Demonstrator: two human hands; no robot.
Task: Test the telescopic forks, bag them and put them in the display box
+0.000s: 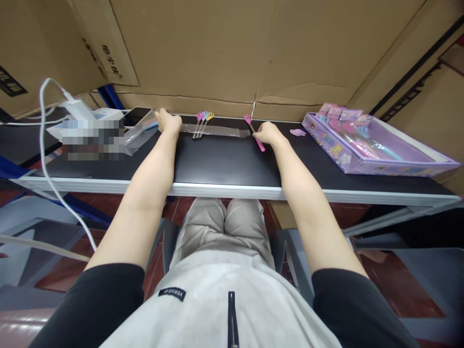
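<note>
Nearest the camera, see a pale grey-white cloth garment point(210, 295) with a small black label point(172, 293). On the black tabletop with silver-grey edging point(224, 164), take as landmark a trio of slim metal-shafted sticks point(200, 129) with claw-shaped heads in pink, blue and yellow, lying side by side.

Right of the trio: right hand point(268, 131), thumb and fingers clamped on a slim pink-handled stick with a pink claw head point(260, 144), head end pointing away from the body.

Left of the trio: left hand point(169, 122), curled, near crinkled clear plastic bags point(136, 139). Fingertips hidden; cannot tell whether gripping.

Crossing the trio and reaching close to the pink-handled stick, note a long clear plastic sleeve point(228, 131); cannot tell which is uppermost.

Farther right of the trio: a small flat pink scrap point(297, 132), then a lilac printed cardboard tray point(328, 143) containing pink and blue packaged pieces. Farther left: a flat dark-faced rectangular device point(137, 116), a looping white cable point(42, 125). Behind the trio: brown cardboard sheets point(217, 53).
</note>
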